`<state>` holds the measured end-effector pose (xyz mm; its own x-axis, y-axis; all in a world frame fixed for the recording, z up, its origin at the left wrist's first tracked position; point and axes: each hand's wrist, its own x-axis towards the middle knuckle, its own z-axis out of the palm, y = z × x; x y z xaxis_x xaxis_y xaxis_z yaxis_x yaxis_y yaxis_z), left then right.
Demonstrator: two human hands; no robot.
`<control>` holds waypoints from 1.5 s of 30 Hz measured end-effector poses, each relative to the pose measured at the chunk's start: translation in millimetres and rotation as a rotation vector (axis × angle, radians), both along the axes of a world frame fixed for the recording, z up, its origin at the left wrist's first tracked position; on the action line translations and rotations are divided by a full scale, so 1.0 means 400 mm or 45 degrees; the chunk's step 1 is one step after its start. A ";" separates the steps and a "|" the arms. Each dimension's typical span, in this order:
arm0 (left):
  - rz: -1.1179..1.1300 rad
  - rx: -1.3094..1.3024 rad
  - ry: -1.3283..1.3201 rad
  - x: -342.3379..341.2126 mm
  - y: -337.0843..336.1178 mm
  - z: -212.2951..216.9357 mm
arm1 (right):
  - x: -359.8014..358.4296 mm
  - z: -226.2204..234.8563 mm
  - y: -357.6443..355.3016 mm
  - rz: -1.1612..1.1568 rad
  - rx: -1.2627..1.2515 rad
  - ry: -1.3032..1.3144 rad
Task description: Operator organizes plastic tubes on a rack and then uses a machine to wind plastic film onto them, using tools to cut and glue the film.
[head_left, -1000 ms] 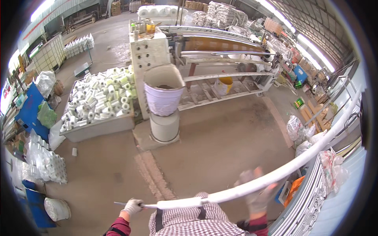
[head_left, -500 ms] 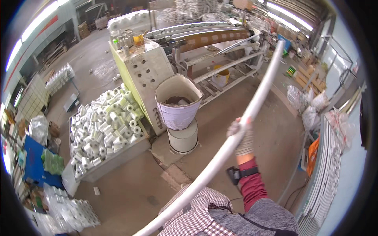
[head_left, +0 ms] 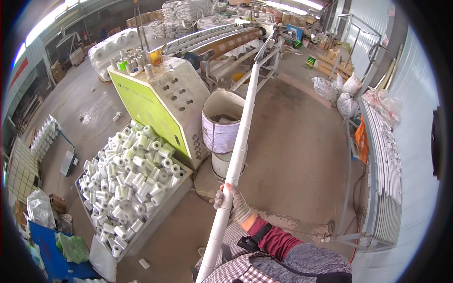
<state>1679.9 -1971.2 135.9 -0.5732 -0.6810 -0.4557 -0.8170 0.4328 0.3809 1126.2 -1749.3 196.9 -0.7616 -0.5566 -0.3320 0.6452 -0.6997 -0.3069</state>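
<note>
A long white pole [head_left: 240, 144] runs slantwise from the lower edge up toward the machine, with faint seams along its length. At its far end a thinner dark metal rod [head_left: 260, 53] shows. My right hand [head_left: 236, 205], in a greyish knit glove, is closed around the pole at its lower middle. My left hand is out of view, and the pole's near end passes beyond the lower edge by my checked apron [head_left: 240, 269]. Past my hand, a white bucket [head_left: 221, 137] on a pale round base stands left of the pole and is partly covered by it.
At left, a bin [head_left: 163, 214] is heaped with small white rolls [head_left: 127, 184]. Behind it stands a machine cabinet [head_left: 148, 113] with a green-yellow side, joined to long rollers [head_left: 226, 45]. To the right, a metal rack [head_left: 375, 221] holds many white poles, near white sacks [head_left: 347, 104].
The pole has swung left and stands steeper in view, its far end now by the machine's frame. My right hand has come lower and left with it. The view has turned right.
</note>
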 end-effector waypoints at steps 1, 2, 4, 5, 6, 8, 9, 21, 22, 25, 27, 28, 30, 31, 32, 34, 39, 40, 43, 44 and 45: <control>-0.025 0.005 0.016 -0.010 -0.029 0.006 | 0.005 -0.002 -0.026 0.008 0.008 -0.023; -0.049 0.010 0.030 -0.022 -0.054 0.012 | 0.006 0.001 -0.052 -0.005 0.011 -0.019; -0.084 0.026 0.051 -0.050 -0.078 0.026 | -0.001 0.003 -0.091 -0.026 0.043 -0.044; -0.100 0.034 0.060 -0.067 -0.086 0.034 | -0.012 0.004 -0.104 -0.031 0.048 -0.046; -0.115 0.040 0.069 -0.084 -0.092 0.044 | -0.029 0.006 -0.113 -0.051 0.049 -0.036; -0.147 0.047 0.086 -0.134 -0.108 0.066 | -0.065 0.011 -0.128 -0.105 0.068 -0.058; -0.166 0.054 0.094 -0.158 -0.115 0.076 | -0.079 0.013 -0.135 -0.114 0.072 -0.061; -0.359 0.030 0.322 -0.650 -0.108 0.192 | -0.326 0.073 -0.135 -0.294 0.230 0.323; -0.368 0.018 0.340 -0.706 -0.100 0.207 | -0.284 0.083 -0.145 -0.190 0.159 0.320; -0.450 0.008 0.388 -0.895 -0.068 0.244 | -0.062 -0.084 -0.218 0.325 -0.174 0.297; -0.461 0.000 0.372 -1.003 -0.035 0.262 | 0.071 0.037 -0.254 0.454 -0.494 0.358; -0.455 -0.024 0.364 -1.042 -0.006 0.316 | 0.062 0.020 -0.254 0.534 -0.286 0.614; -0.577 -0.067 0.550 -1.271 0.067 0.372 | -0.040 0.016 -0.241 0.577 -0.035 0.565; -0.555 -0.034 0.458 -1.334 0.102 0.412 | -0.116 -0.043 -0.211 0.496 -0.492 0.152; -0.565 -0.053 0.505 -1.371 0.118 0.415 | -0.207 -0.079 -0.181 0.379 -0.943 -0.246; -0.517 -0.094 0.519 -1.362 0.120 0.405 | -0.499 0.150 -0.121 -0.137 0.344 0.516; -0.197 0.231 0.272 -1.375 0.168 0.478 | -1.201 0.133 0.031 -0.643 0.300 0.390; -0.232 0.238 0.279 -1.388 0.189 0.481 | -1.325 0.120 0.104 -0.787 0.188 0.346; -0.330 0.088 0.309 -1.313 0.167 0.433 | -1.345 0.112 0.100 -0.529 0.375 0.389; -0.332 0.073 0.351 -1.264 0.138 0.381 | -1.329 0.072 0.078 -0.422 -0.032 0.547; -0.290 0.045 0.375 -1.214 0.121 0.354 | -1.228 0.060 0.035 -0.263 0.089 0.553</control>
<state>1194.2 -1922.8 277.4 -0.8184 -0.5077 -0.2693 -0.5542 0.5733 0.6034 635.2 -1735.3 220.8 -0.9303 -0.3666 0.0097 0.2966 -0.7677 -0.5681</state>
